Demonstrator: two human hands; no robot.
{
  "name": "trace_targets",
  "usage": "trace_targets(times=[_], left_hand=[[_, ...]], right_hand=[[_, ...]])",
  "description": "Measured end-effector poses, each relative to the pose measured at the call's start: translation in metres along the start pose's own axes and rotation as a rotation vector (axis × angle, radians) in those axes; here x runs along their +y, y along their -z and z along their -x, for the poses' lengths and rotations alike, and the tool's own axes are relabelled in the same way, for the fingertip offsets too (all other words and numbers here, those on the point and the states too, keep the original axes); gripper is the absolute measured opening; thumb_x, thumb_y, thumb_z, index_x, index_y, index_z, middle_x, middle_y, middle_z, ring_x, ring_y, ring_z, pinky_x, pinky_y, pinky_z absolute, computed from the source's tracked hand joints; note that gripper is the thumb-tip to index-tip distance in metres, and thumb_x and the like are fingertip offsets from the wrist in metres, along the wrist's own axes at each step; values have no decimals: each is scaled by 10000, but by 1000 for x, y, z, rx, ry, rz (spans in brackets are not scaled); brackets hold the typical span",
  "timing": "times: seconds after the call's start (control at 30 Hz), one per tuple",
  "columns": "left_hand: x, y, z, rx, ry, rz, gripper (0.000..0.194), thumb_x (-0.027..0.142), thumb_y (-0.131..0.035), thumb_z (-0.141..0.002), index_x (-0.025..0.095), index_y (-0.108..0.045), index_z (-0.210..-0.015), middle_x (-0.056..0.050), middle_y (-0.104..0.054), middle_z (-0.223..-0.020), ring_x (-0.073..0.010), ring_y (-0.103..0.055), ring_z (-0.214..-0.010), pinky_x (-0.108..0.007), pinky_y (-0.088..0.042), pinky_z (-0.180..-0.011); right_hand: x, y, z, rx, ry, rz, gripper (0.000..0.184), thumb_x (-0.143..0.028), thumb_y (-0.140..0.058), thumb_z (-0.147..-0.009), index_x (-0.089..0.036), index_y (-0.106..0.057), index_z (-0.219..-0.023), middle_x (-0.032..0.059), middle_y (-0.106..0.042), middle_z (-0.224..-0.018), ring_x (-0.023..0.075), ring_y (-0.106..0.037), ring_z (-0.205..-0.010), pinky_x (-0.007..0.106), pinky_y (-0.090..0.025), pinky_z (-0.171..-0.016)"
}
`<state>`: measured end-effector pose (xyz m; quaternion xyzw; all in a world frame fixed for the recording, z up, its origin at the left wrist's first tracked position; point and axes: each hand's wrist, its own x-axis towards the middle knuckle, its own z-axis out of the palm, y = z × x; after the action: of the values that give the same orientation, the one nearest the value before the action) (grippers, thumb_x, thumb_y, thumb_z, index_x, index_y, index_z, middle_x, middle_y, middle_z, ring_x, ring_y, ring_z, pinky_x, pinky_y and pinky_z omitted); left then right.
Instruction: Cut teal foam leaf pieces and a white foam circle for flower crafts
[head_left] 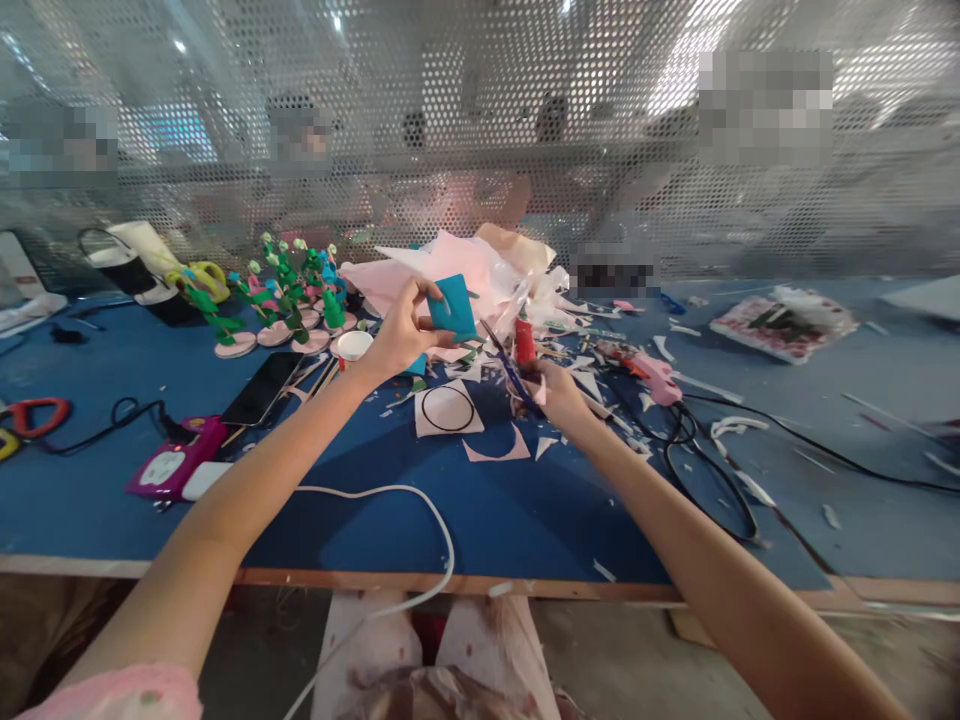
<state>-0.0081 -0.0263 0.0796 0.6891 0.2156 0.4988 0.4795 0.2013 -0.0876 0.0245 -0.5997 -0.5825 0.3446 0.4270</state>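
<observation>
My left hand [403, 330] is raised over the blue table [487, 510], its fingers pinched on a teal foam piece [454, 308] held upright. My right hand [556, 392] is closed round the handles of a pair of scissors [504, 362], whose blades point up and left toward the teal piece. A red glue stick [524, 342] stands just behind that hand. Below the hands lie a pink square with a drawn circle [448, 410] and a pink offcut [496, 450].
Small foam flowers on pink bases [289, 300] stand at the back left beside a phone [262, 388] and a small white cup [352, 346]. Pink sheets [442, 270], scraps, a pink glue gun [654, 378] and black cables [712, 470] lie behind and right. A white cable [420, 500] crosses the front edge.
</observation>
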Motion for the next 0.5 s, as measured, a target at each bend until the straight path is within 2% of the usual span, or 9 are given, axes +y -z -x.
trace_targets(times=[0.1, 0.23, 0.3, 0.43, 0.5], left_hand=[[5, 1, 0, -7, -5, -49, 533, 177, -796, -541, 186, -408, -907, -5, -477, -1009, -135, -642, -768, -293, -614, -609], [12, 5, -1, -24, -18, -95, 484, 194, -768, -577, 186, -441, -933, -20, -502, -1041, -118, -631, -750, -228, -592, -539], [13, 7, -1, -47, -12, -96, 475, 202, -760, -585, 188, -450, -944, -28, -513, -1071, -112, -630, -748, -209, -585, -533], [12, 10, -3, -89, -20, -109, 440, 193, -732, -618, 181, -460, -964, -45, -505, -1113, -118, -636, -771, -237, -592, -601], [12, 11, -3, -96, -21, -121, 419, 184, -714, -639, 176, -463, -975, -49, -503, -1109, -124, -640, -780, -265, -595, -636]], right_hand=[[-4, -9, 7, -63, -19, -387, 319, -414, -662, -584, -204, -449, -695, -56, -487, -431, 124, -477, -353, 256, -377, -363], [-6, -14, 9, 108, 38, -577, 335, -397, -690, -586, -207, -442, -706, -93, -441, -434, 63, -372, -285, 205, -259, -271], [-5, -12, 8, 141, 55, -654, 350, -394, -706, -587, -214, -434, -712, -108, -412, -436, 45, -338, -282, 190, -232, -265], [-4, -10, 7, -16, 79, -796, 450, -498, -732, -556, -225, -417, -727, -112, -374, -459, 42, -311, -296, 190, -219, -266], [-2, -14, 8, -97, 103, -764, 499, -612, -684, -567, -225, -417, -732, -98, -378, -483, 46, -309, -306, 198, -215, -265]])
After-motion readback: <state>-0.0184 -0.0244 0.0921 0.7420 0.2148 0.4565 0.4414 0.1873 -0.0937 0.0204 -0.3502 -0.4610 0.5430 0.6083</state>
